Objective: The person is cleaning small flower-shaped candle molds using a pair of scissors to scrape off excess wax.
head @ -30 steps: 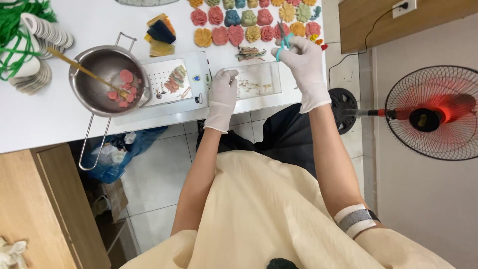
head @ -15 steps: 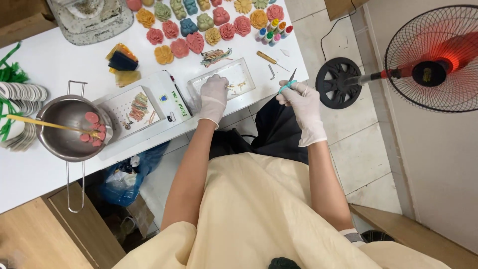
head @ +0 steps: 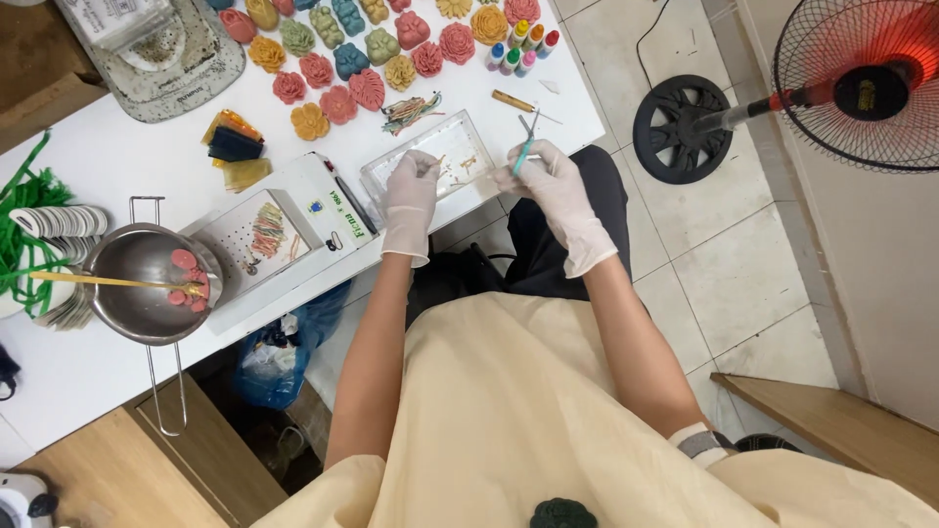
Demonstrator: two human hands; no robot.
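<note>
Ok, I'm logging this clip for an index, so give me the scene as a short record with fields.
left hand: white glove, on the clear tray
right hand: white glove, holds small scissors
tray contents: thin coloured strips
beside tray: white scale, steel pot with pink pieces
far side of table: coloured flower shapes
floor: fan

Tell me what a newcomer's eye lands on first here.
Probably the rows of colourful flower-shaped pieces at the far edge of the white table. Next, the gloved hands at the near edge: the right hand grips small teal-handled scissors, the left hand rests on a clear tray. Far left, a steel pot holds pink pieces.
</note>
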